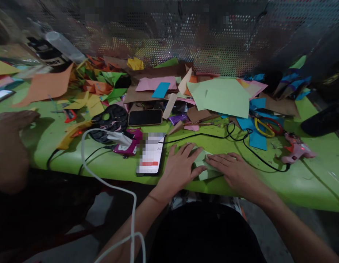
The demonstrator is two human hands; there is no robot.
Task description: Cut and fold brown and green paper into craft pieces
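My left hand (181,164) lies flat, fingers spread, on the left part of a small pale green folded paper (206,168) near the front edge of the lime green table (308,179). My right hand (233,168) lies flat on the paper's right part, fingers stretched leftward and pressing along it. Most of the paper is hidden under both hands. A lit phone (150,154) lies just left of my left hand.
Another person's hand (10,146) rests at the table's left edge. A second dark phone (145,117), a black round holder (110,122), a pink glue gun (296,149), black cables, scissors (266,126) and heaps of coloured paper (224,95) cover the back. A white cable (109,184) hangs off the front.
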